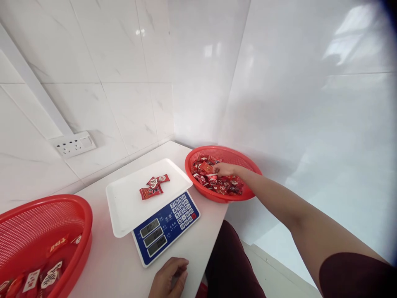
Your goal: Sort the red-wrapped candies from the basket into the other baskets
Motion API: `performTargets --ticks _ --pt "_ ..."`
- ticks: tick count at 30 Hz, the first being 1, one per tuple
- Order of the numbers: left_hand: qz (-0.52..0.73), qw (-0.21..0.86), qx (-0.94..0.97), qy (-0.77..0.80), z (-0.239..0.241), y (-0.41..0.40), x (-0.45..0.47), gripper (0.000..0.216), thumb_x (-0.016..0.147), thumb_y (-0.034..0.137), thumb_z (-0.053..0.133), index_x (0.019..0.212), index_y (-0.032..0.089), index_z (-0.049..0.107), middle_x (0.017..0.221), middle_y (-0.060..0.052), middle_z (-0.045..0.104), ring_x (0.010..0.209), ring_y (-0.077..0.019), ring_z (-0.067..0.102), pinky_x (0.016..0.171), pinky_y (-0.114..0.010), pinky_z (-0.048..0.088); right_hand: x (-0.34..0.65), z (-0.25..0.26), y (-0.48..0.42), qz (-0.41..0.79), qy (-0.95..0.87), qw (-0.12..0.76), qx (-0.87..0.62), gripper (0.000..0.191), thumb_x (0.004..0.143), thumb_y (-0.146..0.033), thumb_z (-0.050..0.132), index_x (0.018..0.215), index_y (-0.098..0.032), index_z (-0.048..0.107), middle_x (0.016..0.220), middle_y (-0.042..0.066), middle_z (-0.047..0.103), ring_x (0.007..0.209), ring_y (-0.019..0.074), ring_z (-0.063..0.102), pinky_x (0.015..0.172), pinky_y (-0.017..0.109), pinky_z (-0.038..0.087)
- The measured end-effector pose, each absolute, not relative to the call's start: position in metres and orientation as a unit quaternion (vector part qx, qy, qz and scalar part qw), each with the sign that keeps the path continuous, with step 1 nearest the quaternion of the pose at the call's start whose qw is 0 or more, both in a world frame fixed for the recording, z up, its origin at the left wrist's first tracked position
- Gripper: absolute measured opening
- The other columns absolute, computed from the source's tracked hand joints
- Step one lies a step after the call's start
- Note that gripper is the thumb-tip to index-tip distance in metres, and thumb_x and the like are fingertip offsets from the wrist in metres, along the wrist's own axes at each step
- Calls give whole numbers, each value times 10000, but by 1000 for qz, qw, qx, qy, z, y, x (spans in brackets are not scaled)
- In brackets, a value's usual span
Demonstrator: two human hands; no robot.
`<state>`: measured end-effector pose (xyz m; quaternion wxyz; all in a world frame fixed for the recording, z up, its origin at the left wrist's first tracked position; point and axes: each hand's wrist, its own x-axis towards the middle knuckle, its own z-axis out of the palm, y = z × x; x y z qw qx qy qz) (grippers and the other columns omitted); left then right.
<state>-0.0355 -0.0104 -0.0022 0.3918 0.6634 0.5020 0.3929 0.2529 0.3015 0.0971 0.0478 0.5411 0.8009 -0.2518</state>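
Veined white tiles [118,45], 1 socket plate [74,144], glossy pale wall [279,103], window reflection [350,31], white tabletop [107,258]

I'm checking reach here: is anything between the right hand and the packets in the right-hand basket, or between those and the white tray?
Nothing visible blocks the right hand; it is down at the red packets. Between them and the white tray stands the basket's side wall.

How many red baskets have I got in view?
2: one red basket right of the scale, with the right hand in it; another basket at the left, cut off by the picture edge. Others could be hidden outside the view.
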Motion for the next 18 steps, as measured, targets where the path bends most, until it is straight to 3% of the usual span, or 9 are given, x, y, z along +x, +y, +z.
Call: performTargets --ticks 4,8,14,18 --pt "404 384 656 509 -3 -11 -35 261 828 412 492 918 223 648 847 -47 670 759 -155 627 704 -214 507 257 103 304 -253 799 22 545 307 687 -154 622 992 -174 601 925 33 665 850 190 618 691 236 480" --pt "407 379 653 515 -5 -12 -33 308 826 462 477 909 220 648 833 -49 668 747 -155 623 695 -215 508 255 93 293 -247 786 50 565 425 566 -227 713 981 -199 626 913 63 680 825 259 629 665 301 490" --pt "402 377 662 508 -4 -11 -35 259 833 408 486 914 222 647 845 -46 672 758 -156 632 704 -214 514 249 87 286 -248 792 40 557 491 529 -195 725 1005 -244 613 1003 53 661 882 284 613 700 330 487" --pt "364 389 693 485 -1 -8 -40 218 843 328 488 956 214 637 880 -52 675 783 -155 641 716 -205 518 256 106 291 -251 802 -1 541 362 550 -240 736 890 -211 616 938 52 662 874 278 606 700 306 475"
